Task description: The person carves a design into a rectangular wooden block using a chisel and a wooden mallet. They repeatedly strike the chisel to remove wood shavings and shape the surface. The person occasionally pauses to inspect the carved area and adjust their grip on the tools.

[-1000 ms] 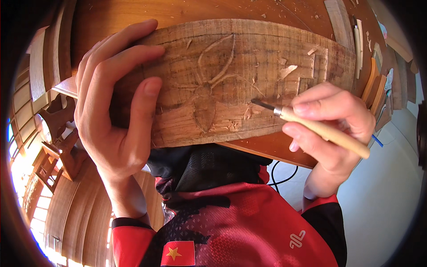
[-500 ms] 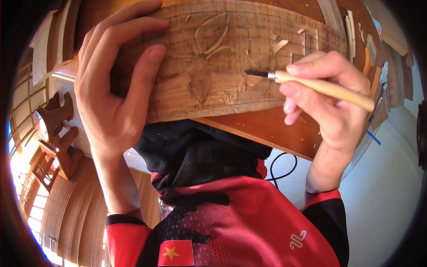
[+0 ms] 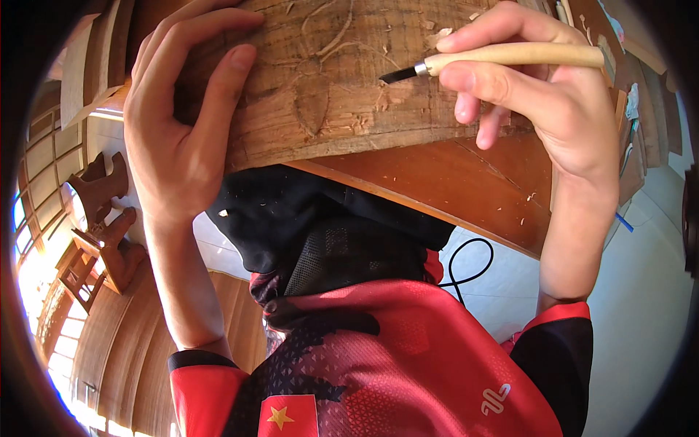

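A brown wooden board lies on the table, with a flower-like outline cut into its upper face. Its far edge runs out of view. My left hand rests over the board's left end, fingers and thumb spread apart. Between the thumb and fingers of my right hand is a wood carving chisel with a pale wooden handle and a dark, slanted blade. The blade points left, its tip at or just above the board, right of the carved lines; whether it touches I cannot tell.
Wood shavings are scattered on the board. The reddish-brown table shows along its near side. More wood pieces stand at the upper left and right. A black cable loops below the table, and a carved wooden stand is at left.
The board sits higher in the picture. My right hand and the chisel have moved up, and the handle, which sloped down to the right, now rises slightly. My left hand keeps its place on the board.
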Demonstrator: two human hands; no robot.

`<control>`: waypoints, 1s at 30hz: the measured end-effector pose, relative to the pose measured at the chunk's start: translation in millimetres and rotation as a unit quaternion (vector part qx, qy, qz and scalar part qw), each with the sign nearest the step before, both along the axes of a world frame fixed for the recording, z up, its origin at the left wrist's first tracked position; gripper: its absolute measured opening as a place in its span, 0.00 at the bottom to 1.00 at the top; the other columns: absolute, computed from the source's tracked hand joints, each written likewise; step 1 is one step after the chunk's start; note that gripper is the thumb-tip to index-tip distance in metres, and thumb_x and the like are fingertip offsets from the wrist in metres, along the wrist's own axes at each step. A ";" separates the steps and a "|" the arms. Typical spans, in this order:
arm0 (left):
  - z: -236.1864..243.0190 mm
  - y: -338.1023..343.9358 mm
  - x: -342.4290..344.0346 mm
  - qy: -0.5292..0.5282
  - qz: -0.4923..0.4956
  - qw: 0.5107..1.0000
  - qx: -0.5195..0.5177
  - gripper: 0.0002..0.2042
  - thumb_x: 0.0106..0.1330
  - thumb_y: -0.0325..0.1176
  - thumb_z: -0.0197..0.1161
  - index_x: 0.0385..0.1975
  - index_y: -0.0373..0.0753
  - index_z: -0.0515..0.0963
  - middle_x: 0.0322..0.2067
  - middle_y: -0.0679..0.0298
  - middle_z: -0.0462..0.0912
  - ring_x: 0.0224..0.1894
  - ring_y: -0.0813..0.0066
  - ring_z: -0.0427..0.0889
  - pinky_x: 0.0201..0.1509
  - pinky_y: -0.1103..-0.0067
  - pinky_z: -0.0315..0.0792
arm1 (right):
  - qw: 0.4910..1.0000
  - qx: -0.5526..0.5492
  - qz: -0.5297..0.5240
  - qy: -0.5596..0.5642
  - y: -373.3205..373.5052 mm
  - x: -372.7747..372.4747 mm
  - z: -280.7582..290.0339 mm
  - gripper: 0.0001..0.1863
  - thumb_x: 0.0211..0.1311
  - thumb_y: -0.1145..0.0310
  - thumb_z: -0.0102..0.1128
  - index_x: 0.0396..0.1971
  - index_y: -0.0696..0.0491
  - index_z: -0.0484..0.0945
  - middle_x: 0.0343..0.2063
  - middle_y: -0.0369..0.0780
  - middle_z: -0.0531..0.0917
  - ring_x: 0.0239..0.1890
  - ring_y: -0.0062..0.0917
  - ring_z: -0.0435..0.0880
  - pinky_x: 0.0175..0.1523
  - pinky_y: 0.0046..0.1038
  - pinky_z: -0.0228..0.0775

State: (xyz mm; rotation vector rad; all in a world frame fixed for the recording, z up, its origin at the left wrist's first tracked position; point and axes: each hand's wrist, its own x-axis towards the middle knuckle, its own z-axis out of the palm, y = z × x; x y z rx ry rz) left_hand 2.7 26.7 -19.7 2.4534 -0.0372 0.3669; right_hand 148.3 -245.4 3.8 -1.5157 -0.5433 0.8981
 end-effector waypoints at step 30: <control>5.1 -3.0 4.6 -0.029 0.005 0.999 0.042 0.09 0.66 0.29 0.67 0.45 0.39 0.84 0.54 0.60 0.85 0.56 0.59 0.81 0.66 0.69 0.67 | 0.946 -0.032 0.310 -0.090 52.9 54.1 46.3 0.07 0.65 0.73 0.70 0.38 0.60 0.86 0.30 0.42 0.89 0.30 0.24 0.90 0.37 0.25 0.85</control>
